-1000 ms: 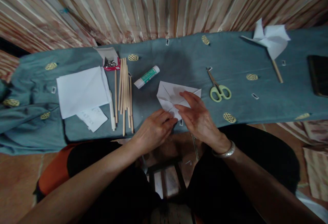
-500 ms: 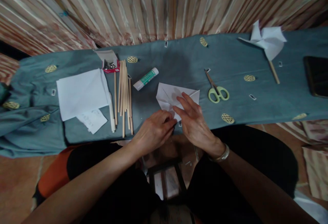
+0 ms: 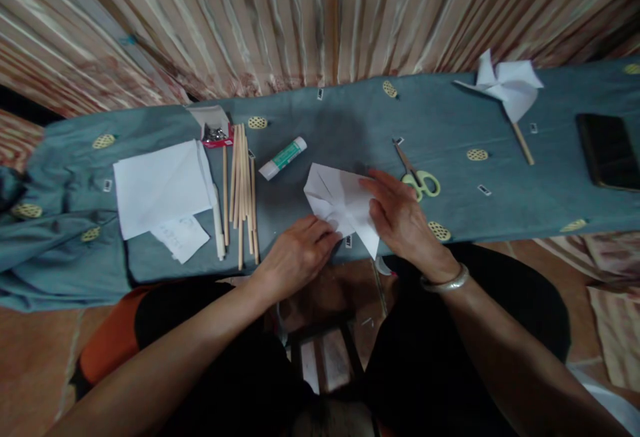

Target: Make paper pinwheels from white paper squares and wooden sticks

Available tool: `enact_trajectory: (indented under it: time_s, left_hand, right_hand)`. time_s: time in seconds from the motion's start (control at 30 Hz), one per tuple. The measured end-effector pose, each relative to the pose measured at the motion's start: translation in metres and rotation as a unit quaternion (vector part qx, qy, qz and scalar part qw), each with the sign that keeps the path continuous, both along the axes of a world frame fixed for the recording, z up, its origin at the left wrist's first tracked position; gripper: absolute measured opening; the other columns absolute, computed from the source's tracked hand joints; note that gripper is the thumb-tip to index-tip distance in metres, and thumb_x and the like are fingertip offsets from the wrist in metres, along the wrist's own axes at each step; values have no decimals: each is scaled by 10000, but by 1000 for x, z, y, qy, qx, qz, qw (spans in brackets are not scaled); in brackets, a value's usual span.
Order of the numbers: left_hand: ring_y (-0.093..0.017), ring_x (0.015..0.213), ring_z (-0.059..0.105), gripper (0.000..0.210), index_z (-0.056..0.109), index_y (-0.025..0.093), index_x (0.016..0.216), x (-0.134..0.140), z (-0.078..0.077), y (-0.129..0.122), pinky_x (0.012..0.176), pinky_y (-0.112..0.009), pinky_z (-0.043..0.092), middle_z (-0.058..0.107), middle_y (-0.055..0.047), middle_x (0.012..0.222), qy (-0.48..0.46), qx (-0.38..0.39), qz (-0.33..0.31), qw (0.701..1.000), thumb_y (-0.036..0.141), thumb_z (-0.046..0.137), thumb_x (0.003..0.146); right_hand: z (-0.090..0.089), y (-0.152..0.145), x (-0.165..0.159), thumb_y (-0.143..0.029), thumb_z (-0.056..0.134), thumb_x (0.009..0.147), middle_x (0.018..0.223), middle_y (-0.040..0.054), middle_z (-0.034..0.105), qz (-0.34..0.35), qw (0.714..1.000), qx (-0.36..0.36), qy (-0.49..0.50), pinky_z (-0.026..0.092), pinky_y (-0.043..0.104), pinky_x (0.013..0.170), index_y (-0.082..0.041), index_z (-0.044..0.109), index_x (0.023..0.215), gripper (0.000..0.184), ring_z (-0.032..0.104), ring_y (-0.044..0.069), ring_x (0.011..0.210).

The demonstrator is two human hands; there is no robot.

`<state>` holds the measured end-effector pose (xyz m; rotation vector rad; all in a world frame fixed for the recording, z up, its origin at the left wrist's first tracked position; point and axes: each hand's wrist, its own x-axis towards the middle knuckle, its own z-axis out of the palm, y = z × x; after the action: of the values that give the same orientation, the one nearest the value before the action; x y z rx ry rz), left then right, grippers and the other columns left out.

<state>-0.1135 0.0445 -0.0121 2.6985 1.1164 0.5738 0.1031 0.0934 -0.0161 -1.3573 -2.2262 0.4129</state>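
A white sheet of paper [image 3: 336, 187], creased and with slits cut into it, lies in front of me on the cloth, one pointed flap hanging toward the near table edge. At its lower left edge my left hand [image 3: 306, 245] has its fingers curled and pinched on the paper. My right hand [image 3: 403, 217] rests at the paper's right edge, fingers stretched out and thumb apart, touching it. Just beyond that hand lie scissors [image 3: 425, 185] with light green handles, partly covered by the fingers. A glue stick [image 3: 284, 158] lies to the upper left of the sheet.
Several wooden sticks [image 3: 243, 184] and a white pen [image 3: 219, 227] lie left, beside stacked white paper [image 3: 160, 184] and a small note [image 3: 184, 240]. Behind them stands an open box [image 3: 216, 132] of small metal pieces. A paper pinwheel [image 3: 515, 87] and a dark phone [image 3: 607, 150] lie right.
My right hand has moved right from the middle of the sheet to its right edge. A pointed flap now shows at the lower right. My left hand keeps its place on the paper.
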Motion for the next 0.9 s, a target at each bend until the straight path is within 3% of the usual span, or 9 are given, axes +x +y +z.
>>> enact_trajectory:
  time_s: [0.13,0.33,0.5,0.67,0.9]
  left_hand:
    - [-191,878,598,188,660,133,1017,-15,0,11,782,-332,542,675,-82,968,34,21,12,999,126,494,928]
    - [-221,934,589,210,680,136,979,-37,1,35,793,-363,529,678,-102,1003,58,42,57,996,102,485,907]
    - [-238,997,583,180,657,142,1010,-22,5,26,833,-392,515,661,-117,1099,14,59,50,997,153,503,919]
    - [-240,946,591,223,630,126,1054,1,5,12,796,-384,522,671,-116,1035,20,33,-2,999,291,566,919]
    - [-200,842,627,173,643,117,1023,1,-2,10,759,-348,546,689,-93,933,34,42,-14,998,163,502,935]
  right_hand:
    - [4,1,9,-151,387,899,1303,169,612,-13,1000,3,-20,445,516,1030,-127,591,1250,407,580,301,1203]
    - [10,-14,18,-150,422,882,1120,134,708,5,1000,13,-11,512,439,960,-151,684,1051,312,664,264,1059]
    - [8,-15,19,-138,444,867,1121,112,706,18,999,24,-29,521,442,941,-178,692,1023,296,668,262,1032]
    - [8,-15,17,-130,447,864,1116,110,706,26,999,21,-36,522,457,931,-182,697,1023,301,672,266,993]
    - [12,-13,23,-137,465,861,1095,83,722,16,999,-31,27,509,447,975,-201,706,1043,309,668,253,1046]
